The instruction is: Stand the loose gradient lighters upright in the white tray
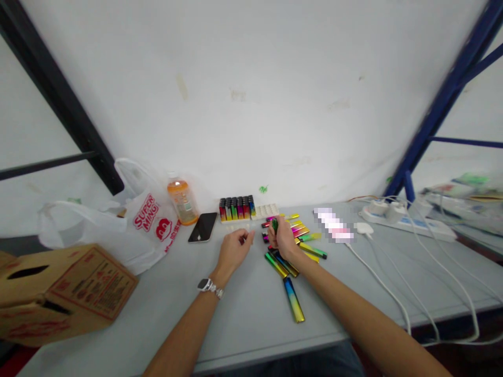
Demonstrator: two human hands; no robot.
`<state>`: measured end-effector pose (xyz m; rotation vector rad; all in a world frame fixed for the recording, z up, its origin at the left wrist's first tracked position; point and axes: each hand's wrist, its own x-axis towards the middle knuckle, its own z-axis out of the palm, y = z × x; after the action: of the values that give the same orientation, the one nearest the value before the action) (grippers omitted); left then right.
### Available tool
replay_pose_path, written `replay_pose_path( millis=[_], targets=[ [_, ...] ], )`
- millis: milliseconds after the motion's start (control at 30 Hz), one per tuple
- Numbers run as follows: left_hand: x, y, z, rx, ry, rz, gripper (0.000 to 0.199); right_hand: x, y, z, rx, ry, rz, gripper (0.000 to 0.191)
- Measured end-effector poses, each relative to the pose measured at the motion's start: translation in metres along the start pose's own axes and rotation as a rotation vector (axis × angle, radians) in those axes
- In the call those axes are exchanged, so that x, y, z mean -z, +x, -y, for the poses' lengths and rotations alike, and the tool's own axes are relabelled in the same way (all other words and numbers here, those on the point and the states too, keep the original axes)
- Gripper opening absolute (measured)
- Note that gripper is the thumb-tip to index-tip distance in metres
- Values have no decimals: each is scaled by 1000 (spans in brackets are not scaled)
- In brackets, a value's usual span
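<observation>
Sticks, slim, glossy and multicoloured (294,301), lie toward five o'clock from the white plastic tray (268,211). Our right hand (282,238) grips something shiny green (274,225); our left hand (236,248) is half-curled, seemingly empty.

A see-through bottle (183,201) with orange drink stands near the wall (251,104), between a white plastic bag (137,225) with red letters and a black phone (203,228) lying flat. A brown box (74,293) sits in front of the bag, at the left end of the tabletop (236,324). On the right, white plugs (395,211) sit in a long white power strip (408,224), and white cords (393,298) curl down over the front edge.
</observation>
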<state>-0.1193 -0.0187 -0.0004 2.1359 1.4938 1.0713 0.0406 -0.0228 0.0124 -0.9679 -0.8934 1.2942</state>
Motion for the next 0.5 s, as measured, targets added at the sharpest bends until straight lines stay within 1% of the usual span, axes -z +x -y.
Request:
replay_pose_path(
  millis=[67,200,267,367,500],
  targets=[
    [0,0,-1,6,-7,11,47,-2,-2,0,-11,23,3,52],
    [0,-1,0,24,-10,20,47,2,-5,2,-122,135,147,60],
    [0,-1,1,31,-5,20,47,4,-5,2,-139,159,185,62],
    [-1,-1,2,26,-3,29,47,4,-3,1,-143,135,147,59],
    [-2,-1,2,16,-10,53,46,1,-1,0,-85,36,28,48]
  ],
)
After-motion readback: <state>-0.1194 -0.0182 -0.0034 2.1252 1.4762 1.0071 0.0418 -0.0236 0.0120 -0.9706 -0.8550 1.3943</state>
